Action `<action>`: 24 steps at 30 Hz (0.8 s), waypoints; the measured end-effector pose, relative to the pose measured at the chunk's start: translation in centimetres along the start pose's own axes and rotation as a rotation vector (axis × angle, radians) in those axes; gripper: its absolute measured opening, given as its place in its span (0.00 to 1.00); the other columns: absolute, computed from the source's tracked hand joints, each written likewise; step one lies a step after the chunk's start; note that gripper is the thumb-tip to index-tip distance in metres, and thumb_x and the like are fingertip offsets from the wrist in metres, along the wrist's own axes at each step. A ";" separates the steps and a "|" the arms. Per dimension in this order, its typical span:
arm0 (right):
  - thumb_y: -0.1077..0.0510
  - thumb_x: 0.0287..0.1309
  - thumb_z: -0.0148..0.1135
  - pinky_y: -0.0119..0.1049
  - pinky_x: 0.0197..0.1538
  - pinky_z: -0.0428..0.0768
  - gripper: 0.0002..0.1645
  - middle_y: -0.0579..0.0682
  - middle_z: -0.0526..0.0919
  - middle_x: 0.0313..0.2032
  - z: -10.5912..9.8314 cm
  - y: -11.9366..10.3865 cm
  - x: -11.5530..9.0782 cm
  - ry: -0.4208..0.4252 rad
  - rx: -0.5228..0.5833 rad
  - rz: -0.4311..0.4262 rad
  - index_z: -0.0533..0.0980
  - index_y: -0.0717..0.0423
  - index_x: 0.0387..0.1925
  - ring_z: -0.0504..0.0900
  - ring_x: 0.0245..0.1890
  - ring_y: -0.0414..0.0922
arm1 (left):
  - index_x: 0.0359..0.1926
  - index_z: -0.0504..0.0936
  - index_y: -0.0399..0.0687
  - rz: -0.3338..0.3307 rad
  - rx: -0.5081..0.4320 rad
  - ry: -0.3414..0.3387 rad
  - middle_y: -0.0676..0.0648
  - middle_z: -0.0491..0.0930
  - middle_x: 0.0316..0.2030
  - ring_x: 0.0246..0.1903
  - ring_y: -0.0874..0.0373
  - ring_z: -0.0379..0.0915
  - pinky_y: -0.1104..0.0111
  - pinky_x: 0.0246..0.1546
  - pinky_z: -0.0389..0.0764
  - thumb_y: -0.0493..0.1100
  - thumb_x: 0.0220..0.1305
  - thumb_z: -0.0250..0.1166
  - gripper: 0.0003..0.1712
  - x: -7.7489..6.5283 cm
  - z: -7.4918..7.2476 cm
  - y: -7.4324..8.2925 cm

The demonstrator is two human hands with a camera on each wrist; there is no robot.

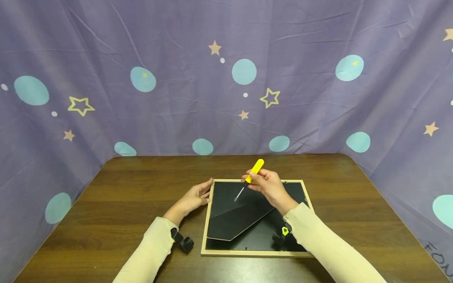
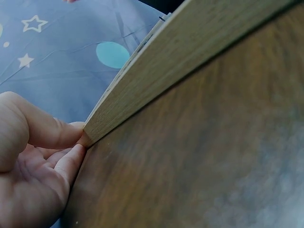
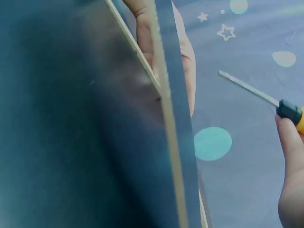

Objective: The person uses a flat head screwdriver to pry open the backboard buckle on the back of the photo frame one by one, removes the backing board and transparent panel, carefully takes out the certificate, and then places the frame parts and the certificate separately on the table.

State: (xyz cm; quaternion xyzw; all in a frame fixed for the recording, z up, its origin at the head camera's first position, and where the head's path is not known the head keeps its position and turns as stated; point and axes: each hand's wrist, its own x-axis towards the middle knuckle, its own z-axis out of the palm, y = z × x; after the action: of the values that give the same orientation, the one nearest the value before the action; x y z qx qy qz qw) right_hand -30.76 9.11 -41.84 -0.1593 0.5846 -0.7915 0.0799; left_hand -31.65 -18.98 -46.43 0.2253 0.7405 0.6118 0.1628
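Observation:
In the head view, a picture frame (image 1: 258, 254) with a pale wood border lies on the table, black backing (image 1: 226, 190) facing up. A long black flap (image 1: 235, 222) with an angled end lies across the backing. My left hand (image 1: 189, 202) is at the frame's left side, its fingers touching the wooden edge near the far corner; the left wrist view shows thumb and fingertips at that corner. My right hand (image 1: 270, 188) grips a yellow screwdriver (image 1: 256, 167) over the backing, its metal tip slanting down to the left. In the right wrist view, the screwdriver's shaft (image 3: 249, 88) shows bare.
The brown wooden table (image 1: 141, 177) extends around the frame on every side. Behind it hangs a purple curtain (image 1: 177, 78) patterned with stars and blue dots. A black camera mount (image 1: 182, 240) sits on my left wrist, another (image 1: 281, 236) on my right.

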 end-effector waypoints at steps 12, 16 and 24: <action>0.66 0.66 0.51 0.32 0.41 0.84 0.13 0.51 0.86 0.39 -4.7 -0.6 -2.2 -0.109 -0.001 0.032 0.73 0.72 0.47 0.85 0.41 0.44 | 0.70 0.42 0.26 -0.020 0.039 -0.021 0.30 0.40 0.70 0.68 0.36 0.43 0.53 0.64 0.60 0.18 0.54 0.49 0.43 1.1 -0.3 0.0; 0.69 0.67 0.47 0.32 0.41 0.84 0.11 0.52 0.86 0.39 -6.3 -0.5 -2.2 -0.116 0.045 0.023 0.75 0.67 0.44 0.85 0.41 0.44 | 0.70 0.44 0.28 -0.047 0.044 0.013 0.30 0.43 0.70 0.68 0.37 0.44 0.53 0.65 0.60 0.18 0.55 0.50 0.42 1.3 -0.2 0.1; 0.69 0.68 0.44 0.32 0.42 0.83 0.15 0.51 0.86 0.40 -8.0 -0.6 -2.1 -0.114 0.095 -0.005 0.78 0.59 0.40 0.85 0.42 0.44 | 0.69 0.46 0.25 -0.050 -0.018 0.052 0.29 0.46 0.69 0.69 0.37 0.43 0.51 0.67 0.54 0.21 0.52 0.56 0.45 -0.9 1.6 0.7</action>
State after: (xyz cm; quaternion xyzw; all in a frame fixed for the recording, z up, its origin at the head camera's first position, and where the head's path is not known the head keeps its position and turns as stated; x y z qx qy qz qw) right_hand -31.53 17.14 -43.75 -0.2015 0.5404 -0.8083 0.1187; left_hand -29.97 -18.04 -46.14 0.1894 0.7445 0.6198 0.1606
